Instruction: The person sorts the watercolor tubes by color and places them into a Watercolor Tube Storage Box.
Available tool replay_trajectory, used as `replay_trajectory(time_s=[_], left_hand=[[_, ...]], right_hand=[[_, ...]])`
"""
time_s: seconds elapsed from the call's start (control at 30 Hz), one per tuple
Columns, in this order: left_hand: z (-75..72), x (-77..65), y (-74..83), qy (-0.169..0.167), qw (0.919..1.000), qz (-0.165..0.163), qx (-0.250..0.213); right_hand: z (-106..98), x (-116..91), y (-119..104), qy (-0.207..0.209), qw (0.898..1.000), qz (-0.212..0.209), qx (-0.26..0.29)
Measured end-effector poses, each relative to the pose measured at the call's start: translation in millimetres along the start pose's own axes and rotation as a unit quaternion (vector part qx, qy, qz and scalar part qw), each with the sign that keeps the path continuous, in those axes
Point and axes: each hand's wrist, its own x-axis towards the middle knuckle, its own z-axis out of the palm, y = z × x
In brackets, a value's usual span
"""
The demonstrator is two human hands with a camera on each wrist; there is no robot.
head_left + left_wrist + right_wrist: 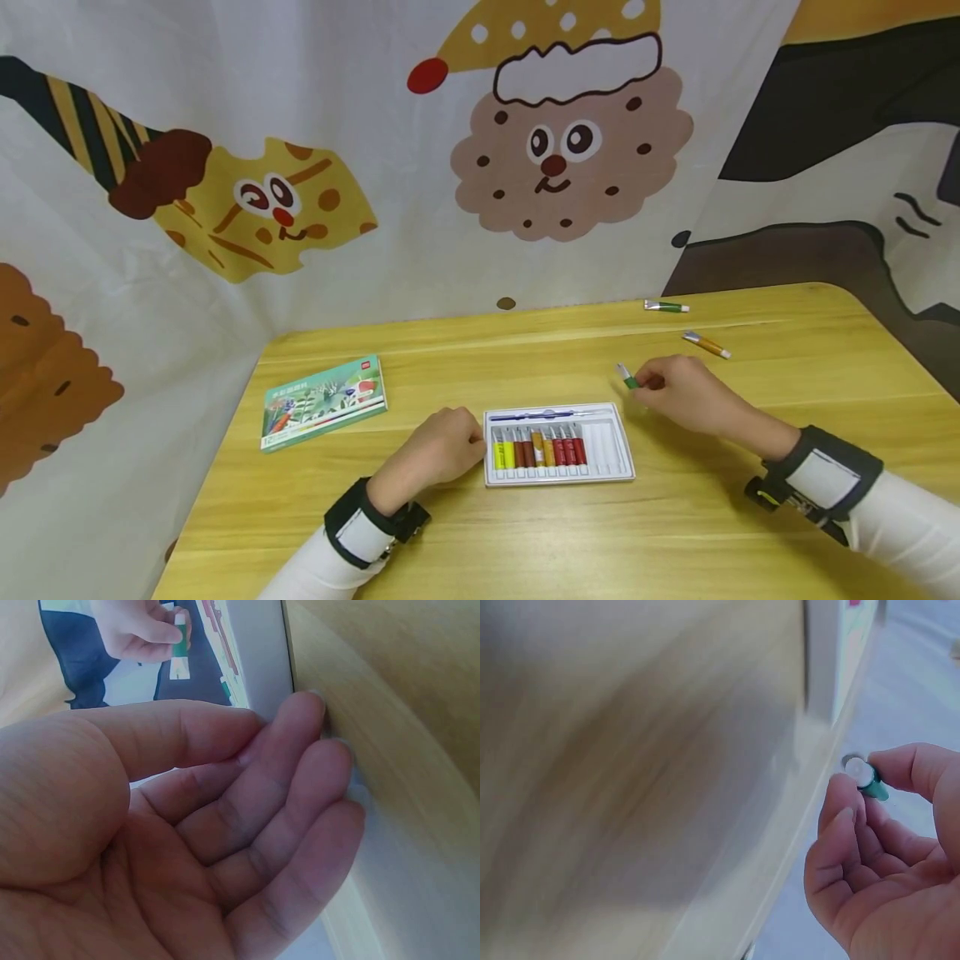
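Note:
A white plastic tray [611, 475] lies on the table, holding several paint tubes [538, 450] in yellow, brown, ochre and red, with a thin blue paintbrush [551, 414] along its far side. At the tray's left edge is my left hand [444, 446], its fingers curled and thumb against the index finger, gripping the rim; the exact contact is partly hidden. My right hand [686, 394], just right of the tray and above the table, pinches a green paint tube [628, 379] between thumb and fingertips. The right wrist view shows that tube's white cap [859, 772].
Another green tube [666, 307] lies near the table's far edge, with an ochre tube [707, 344] in front of it. To the left sits a flat green paint box [324, 402] with a plant picture. A printed curtain [412, 275] hangs behind the table [525, 542].

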Motion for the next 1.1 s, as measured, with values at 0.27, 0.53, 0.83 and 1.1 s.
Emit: replay_trajectory(time_s=[0.27,0.53,0.83,1.1], left_hand=[[-0.1,-0.3,-0.4,0.000,1.0000,0.000,0.001],[-0.4,-0.4,0.2,-0.004,1.0000,0.001,-0.003],[-0.6,-0.6,0.9,-0.004,1.0000,0.003,-0.003],[-0.2,0.1,-0.3,-0.002,1.0000,0.004,0.001]], right_hand=[[12.9,-8.7,-30.0,-0.040,0.997,0.024,0.059],[26.9,-16.0,-50.7,-0.069,0.993,0.036,0.093],[39.3,-20.6,-58.5,-0.082,0.988,0.069,0.112],[43.1,-20.1,-64.2,-0.075,0.989,0.093,0.083]])
